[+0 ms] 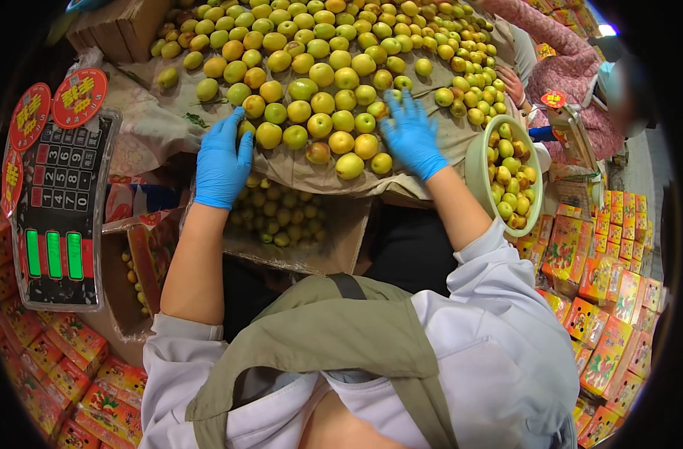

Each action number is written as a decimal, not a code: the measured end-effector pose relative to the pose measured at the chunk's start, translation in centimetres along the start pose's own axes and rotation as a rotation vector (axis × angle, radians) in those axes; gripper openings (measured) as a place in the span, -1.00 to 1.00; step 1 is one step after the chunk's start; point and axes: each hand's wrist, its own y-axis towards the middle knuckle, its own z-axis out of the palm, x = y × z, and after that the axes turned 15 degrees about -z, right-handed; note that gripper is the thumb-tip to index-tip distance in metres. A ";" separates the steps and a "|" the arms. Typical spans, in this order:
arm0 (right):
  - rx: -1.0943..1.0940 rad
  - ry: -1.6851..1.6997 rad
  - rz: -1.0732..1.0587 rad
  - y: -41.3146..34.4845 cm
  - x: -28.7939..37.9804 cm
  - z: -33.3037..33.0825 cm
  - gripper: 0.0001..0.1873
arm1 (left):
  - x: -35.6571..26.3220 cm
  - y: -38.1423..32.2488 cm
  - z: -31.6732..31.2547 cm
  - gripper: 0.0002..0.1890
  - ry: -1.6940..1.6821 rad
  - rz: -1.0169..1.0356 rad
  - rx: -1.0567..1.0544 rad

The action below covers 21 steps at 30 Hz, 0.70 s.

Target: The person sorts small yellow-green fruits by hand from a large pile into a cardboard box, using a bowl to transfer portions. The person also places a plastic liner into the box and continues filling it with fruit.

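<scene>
Many green-yellow jujube fruits (321,74) lie spread over a cloth-covered table (296,171). My left hand (223,160), in a blue glove, rests at the left edge of the fruits, fingers apart, its fingertips beside a brownish fruit. My right hand (411,134), gloved in blue too, lies palm down on the right side, fingers spread and touching or close to a few fruits. Neither hand shows a fruit in its grasp; what is under the right palm is hidden. Below the table edge, a cardboard box (341,241) holds more fruits.
A green plastic basin (476,174) of browner fruits stands right. At left is a scale's keypad and display panel (60,213), near a box with fruits (150,252). A co-worker in a pink patterned sleeve (571,73) is at upper right. Printed cartons (611,348) are stacked on both sides.
</scene>
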 end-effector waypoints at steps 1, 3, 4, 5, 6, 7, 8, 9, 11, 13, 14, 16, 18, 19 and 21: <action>0.107 -0.107 0.042 0.2 4.4 -1.8 -0.30 | 0.2 0.0 -0.3 -0.52 -0.031 -0.004 -0.007; 0.080 -0.141 -0.050 0.1 6.3 -0.4 -0.26 | 0.1 0.3 0.3 -0.52 -0.117 0.009 -0.004; 0.086 -0.080 -0.104 0.2 8.3 -0.7 -0.24 | 0.3 0.3 0.3 -0.53 -0.131 0.004 -0.006; 0.092 -0.019 -0.158 0.3 9.8 -1.0 -0.23 | 0.4 0.3 0.3 -0.53 -0.146 -0.001 -0.009; -0.003 0.015 -0.228 0.4 10.5 -0.6 -0.21 | 0.4 0.2 0.3 -0.53 -0.163 -0.004 -0.010; 0.088 -0.050 -0.270 -0.1 11.3 -1.2 -0.23 | 0.5 0.2 0.2 -0.53 -0.159 -0.005 -0.005; 0.041 0.081 -0.395 0.1 11.5 -1.0 -0.25 | 0.5 0.0 0.1 -0.53 -0.154 -0.006 0.000; -0.004 0.208 -0.518 0.2 11.7 -1.2 -0.28 | 0.5 0.0 0.1 -0.53 -0.154 -0.006 0.006; -0.110 0.319 -0.551 1.4 12.2 -2.2 -0.39 | 0.5 -0.1 -0.2 -0.52 -0.170 -0.040 0.023; -0.280 0.415 -0.565 5.0 9.7 -2.3 -0.44 | 0.7 -0.3 -0.5 -0.52 -0.188 -0.067 0.031; -0.320 0.395 -0.513 6.9 7.9 -2.5 -0.45 | 0.8 -0.3 -0.4 -0.51 -0.205 -0.072 0.036; -0.407 0.326 -0.403 11.9 1.7 -1.5 -0.45 | 1.0 -0.2 -0.3 -0.50 -0.232 -0.061 0.032; -0.423 0.163 -0.238 16.0 -4.6 -0.1 -0.41 | 1.6 -0.3 -0.3 -0.50 -0.239 -0.049 0.015; -0.393 0.036 -0.127 17.4 -7.2 -0.1 -0.38 | 1.7 -0.4 -0.4 -0.49 -0.264 -0.052 0.016; -0.232 -0.078 0.120 18.8 -14.0 0.7 -0.33 | 1.2 0.1 0.2 -0.48 -0.335 -0.038 0.037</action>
